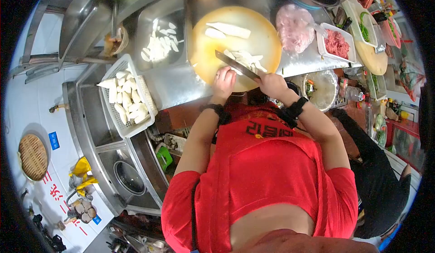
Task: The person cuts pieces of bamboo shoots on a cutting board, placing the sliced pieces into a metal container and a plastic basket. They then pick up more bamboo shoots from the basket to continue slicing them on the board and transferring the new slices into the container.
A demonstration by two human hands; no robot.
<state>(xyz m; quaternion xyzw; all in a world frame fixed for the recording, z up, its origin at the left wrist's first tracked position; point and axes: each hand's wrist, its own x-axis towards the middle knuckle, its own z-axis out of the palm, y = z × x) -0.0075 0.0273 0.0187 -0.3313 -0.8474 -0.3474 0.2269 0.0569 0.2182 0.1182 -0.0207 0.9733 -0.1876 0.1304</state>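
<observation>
My right hand [273, 86] is closed round the handle of a knife [238, 65], whose blade slants up to the left across the near part of a round cutting board [204, 49]. Beside the blade, my left hand [224, 81] rests at the board's near edge with its fingers bent together; what it holds, if anything, is hidden. White cut slices [247, 60] lie just beyond the blade. Farther back on the board are longer white pieces [230, 29]. More slices [162, 42] lie in a metal tray [147, 15] left of the board.
A white basket [147, 96] of peeled white chunks stands at the left, beside sinks [129, 177]. Right of the board are a pink-filled plastic bag [295, 28] and a tray of minced meat [336, 44]. Another person in dark clothes [380, 185] is at the lower right.
</observation>
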